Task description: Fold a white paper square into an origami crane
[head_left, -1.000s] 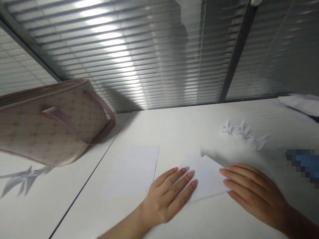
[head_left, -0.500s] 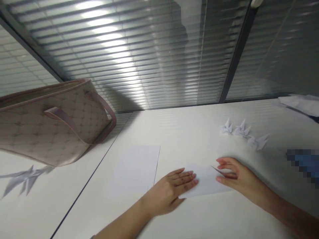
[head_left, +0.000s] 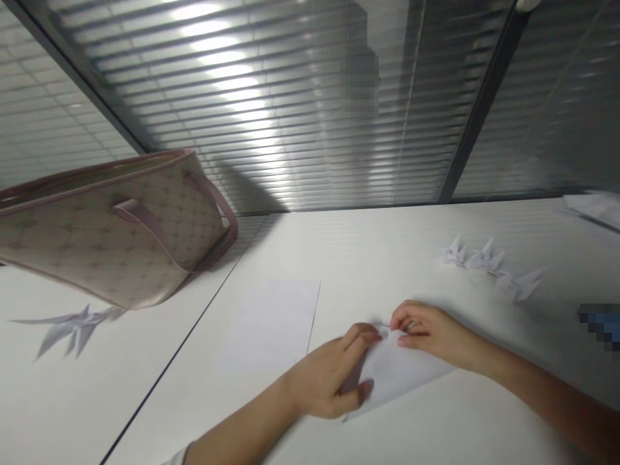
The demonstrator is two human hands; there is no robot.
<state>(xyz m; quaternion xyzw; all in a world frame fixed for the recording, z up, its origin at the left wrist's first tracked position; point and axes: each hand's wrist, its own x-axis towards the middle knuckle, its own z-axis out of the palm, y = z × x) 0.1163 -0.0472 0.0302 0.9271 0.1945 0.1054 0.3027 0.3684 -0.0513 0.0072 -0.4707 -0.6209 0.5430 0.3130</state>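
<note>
A folded sheet of white paper (head_left: 404,369) lies slanted on the table between my hands, its near edge rising to the right. My left hand (head_left: 334,374) holds its left part, with curled fingers at the far edge and the thumb spread lower down on the paper. My right hand (head_left: 431,332) pinches the far edge between thumb and fingers, close to the left fingertips. The paper's left end is partly hidden under my left hand. Left of it, a flat sheet of white paper (head_left: 271,323) lies on the table.
Several folded paper cranes (head_left: 484,257) stand at the back right. Another paper crane (head_left: 80,326) lies at the left, near a pale patterned handbag (head_left: 145,239). A dark seam crosses the white table (head_left: 232,420). Blinds (head_left: 310,129) rise behind it. White papers (head_left: 595,208) lie far right.
My right hand has moved left along the paper to its far edge. My left hand has gone from lying flat to curled fingers. The paper has turned, and the view has shifted slightly.
</note>
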